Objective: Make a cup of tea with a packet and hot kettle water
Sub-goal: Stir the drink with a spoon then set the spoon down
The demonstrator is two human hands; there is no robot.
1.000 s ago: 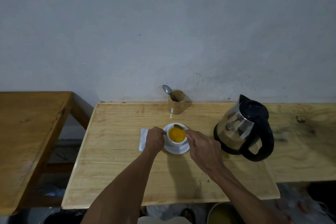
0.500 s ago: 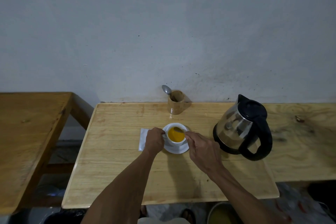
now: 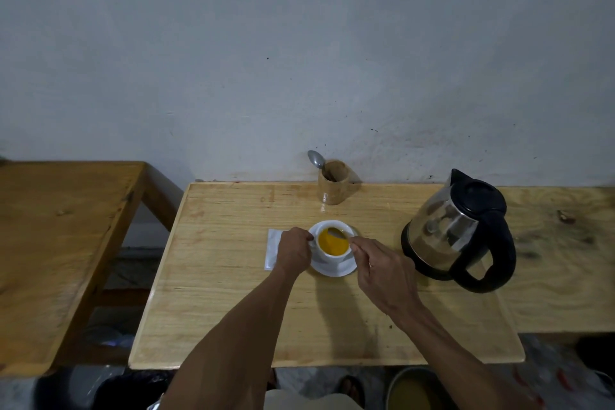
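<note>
A white cup (image 3: 332, 255) full of orange-yellow tea stands on a white saucer (image 3: 336, 269) in the middle of the wooden table (image 3: 233, 293). My left hand (image 3: 294, 251) grips the cup's left side. My right hand (image 3: 382, 271) pinches the handle of a spoon (image 3: 337, 236) whose bowl dips into the tea. A white packet (image 3: 273, 248) lies flat left of the saucer, partly under my left hand. The steel kettle (image 3: 456, 233) with black lid and handle stands to the right.
A wooden holder (image 3: 333, 181) with a second spoon (image 3: 316, 159) stands by the wall behind the cup. Another wooden table (image 3: 60, 236) sits at the left across a gap. A bucket (image 3: 416, 389) and my foot show below the front edge.
The spoon has shifted inside the cup as my right hand moves it around; my left hand stays on the cup. Kettle and packet have not moved.
</note>
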